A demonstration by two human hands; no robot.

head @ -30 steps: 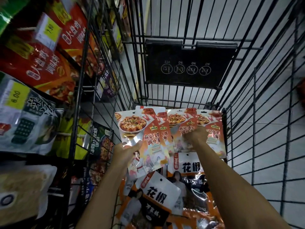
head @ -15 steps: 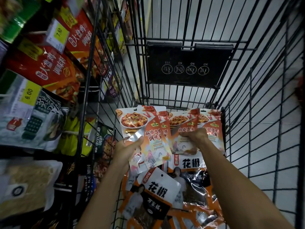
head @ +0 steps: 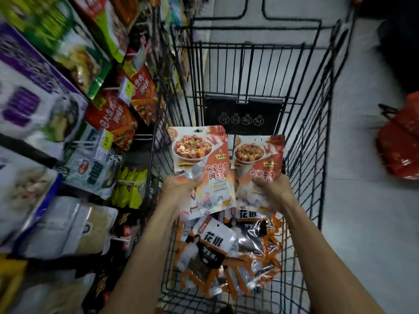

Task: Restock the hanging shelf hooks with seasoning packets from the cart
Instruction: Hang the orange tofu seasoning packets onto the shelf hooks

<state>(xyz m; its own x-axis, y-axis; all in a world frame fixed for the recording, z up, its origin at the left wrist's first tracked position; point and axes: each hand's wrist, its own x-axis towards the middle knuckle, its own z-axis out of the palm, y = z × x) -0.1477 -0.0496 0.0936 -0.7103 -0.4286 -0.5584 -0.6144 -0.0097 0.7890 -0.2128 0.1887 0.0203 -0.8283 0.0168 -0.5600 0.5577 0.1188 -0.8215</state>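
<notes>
Edges: the cart [head: 317, 155] has wire walls rising on both sides of my hands. Its left wall runs just beside the shelf of hanging packs [head: 113, 118], and the hooks there are mostly hidden behind the stock. Pale floor [head: 362, 223] lies right of the cart, with a red basket [head: 401, 143] on it, well apart. The black flap [head: 242, 114] closes the cart's far end, just behind the raised packets.

Task items: both hands are up inside the cart. The left hand [head: 181, 189] grips the left seasoning packet [head: 201, 159] at its lower left edge, thumb across the front. The right hand [head: 274, 189] has its fingers curled round the bottom of the right seasoning packet [head: 258, 155]. The two packets are held upright, side by side, edges nearly touching. Below them, more packets [head: 215, 243] lie loose on the cart floor.

Writing: the held packets read 麻婆豆腐 under a dish photo. The cart-floor packets read 花椒. The red hanging packs read 大盘鸡. The flap has four round crossed icons. The yellow price tag [head: 107, 141] is blurred, so I cannot read it.
</notes>
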